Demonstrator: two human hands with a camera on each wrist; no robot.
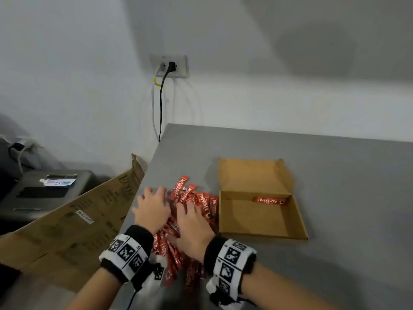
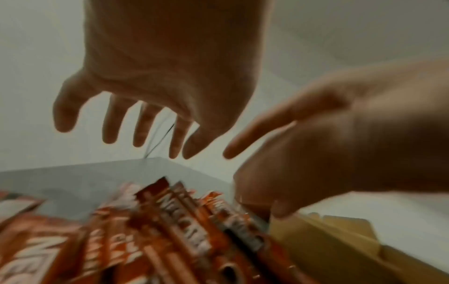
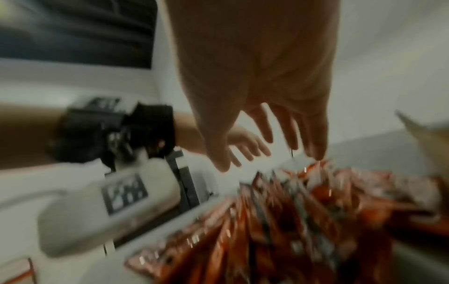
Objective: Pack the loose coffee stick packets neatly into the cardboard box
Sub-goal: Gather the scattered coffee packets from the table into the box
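A pile of red coffee stick packets [image 1: 201, 202] lies on the grey table [image 1: 346, 198], just left of an open cardboard box [image 1: 257, 222]. One packet [image 1: 270, 200] lies inside the box along its far wall. My left hand [image 1: 152, 209] hovers over the pile's left side with its fingers spread [image 2: 109, 123] and holds nothing. My right hand [image 1: 192, 222] is over the middle of the pile [image 3: 303, 221], fingers straight, and its fingertips [image 3: 316, 151] touch the packets. The left wrist view shows the blurred pile [image 2: 170, 240] and the box edge [image 2: 328, 249].
The box lid [image 1: 250, 173] lies flat behind the box. A large flattened carton [image 1: 78, 220] leans at the table's left edge. A dark cabinet [image 1: 44, 191] stands further left. A wall socket [image 1: 169, 66] has cables hanging down behind the table corner.
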